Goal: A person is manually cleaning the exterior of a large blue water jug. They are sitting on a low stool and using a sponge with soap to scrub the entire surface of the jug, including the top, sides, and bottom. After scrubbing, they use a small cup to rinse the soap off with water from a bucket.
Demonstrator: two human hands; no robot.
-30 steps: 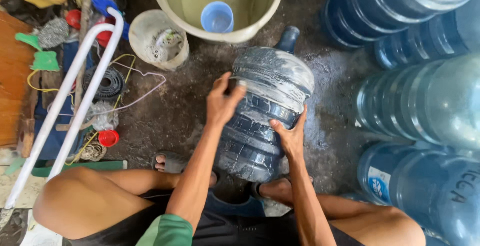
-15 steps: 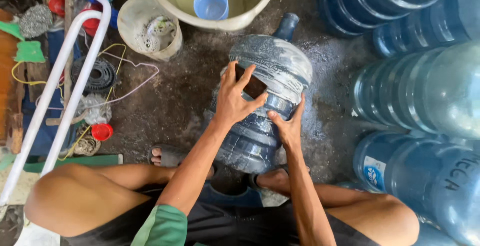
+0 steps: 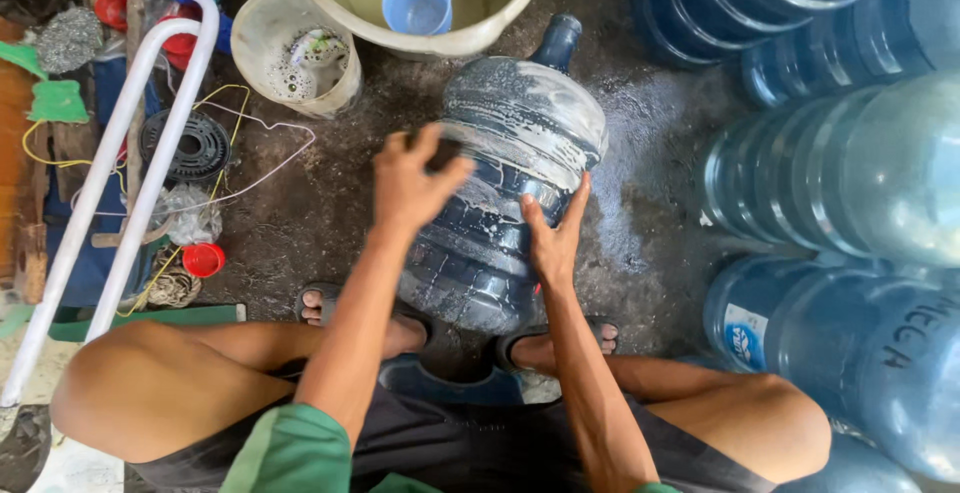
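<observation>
A large blue water jug (image 3: pixel 520 143) lies on its side on the wet ground between my feet, soapy streaks across it and its neck pointing away from me. My left hand (image 3: pixel 405 193) is pressed on the jug's left flank, fingers curled over a small dark scrub pad (image 3: pixel 441 154). Laid flat against the right side of the jug is my right hand (image 3: pixel 553 238), fingers straight and holding nothing.
A big beige tub (image 3: pixel 470 38) with a blue cup (image 3: pixel 417 1) stands just beyond the jug, a small foamy bucket (image 3: pixel 295 53) to its left. Several blue jugs (image 3: pixel 850 173) crowd the right. White pipes (image 3: pixel 130 173), a wire, a red cap (image 3: pixel 204 260) and clutter lie left.
My left hand has slid from the jug's upper middle down to its left side and curled over the pad. The right hand stays flat on the jug.
</observation>
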